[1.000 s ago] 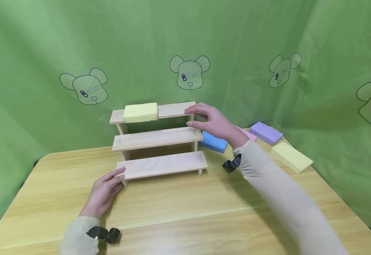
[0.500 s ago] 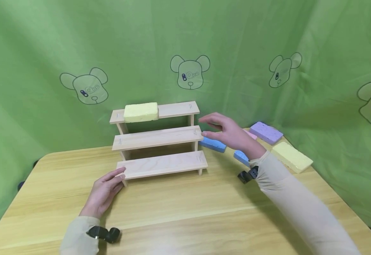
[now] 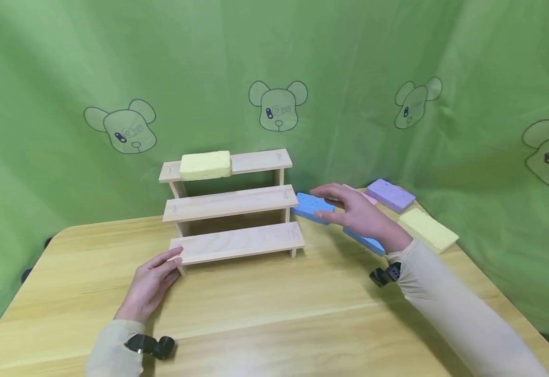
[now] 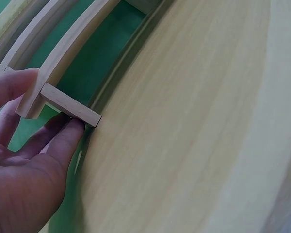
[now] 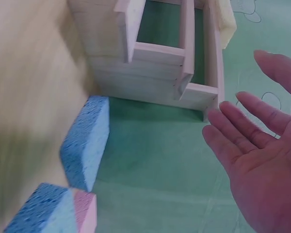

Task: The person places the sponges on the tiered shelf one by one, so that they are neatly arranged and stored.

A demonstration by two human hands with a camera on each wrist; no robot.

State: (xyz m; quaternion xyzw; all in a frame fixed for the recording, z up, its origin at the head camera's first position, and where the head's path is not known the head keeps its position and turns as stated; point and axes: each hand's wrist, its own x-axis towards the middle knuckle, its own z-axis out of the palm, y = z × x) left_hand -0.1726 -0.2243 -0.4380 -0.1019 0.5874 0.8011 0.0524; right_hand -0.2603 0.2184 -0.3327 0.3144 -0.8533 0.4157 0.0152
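A three-tier wooden shelf (image 3: 241, 243) stands toward the back of the table, with a yellow sponge (image 3: 205, 165) on the left part of its top tier. My left hand (image 3: 149, 285) pinches the left end of the lowest tier. In the left wrist view, its thumb is on the board and the fingers are at the wooden leg (image 4: 70, 105). Empty, with fingers spread and slightly bent, my right hand (image 3: 361, 213) is in the air right of the shelf. From the head it overlaps two blue sponges, one by the shelf (image 3: 306, 205) and a nearer blue sponge (image 3: 365, 242).
Farther right lie a purple sponge (image 3: 390, 195) and another yellow sponge (image 3: 429, 230) near the table edge. A pink sponge (image 5: 86, 208) is partly hidden behind a blue one. Green cloth (image 3: 199, 68) printed with bear heads hangs behind and beside the wooden table (image 3: 255, 314).
My right hand has moved away from the top tier's right end, rightward and down toward the blue sponges. The left hand keeps its hold, and the shelf stays in place.
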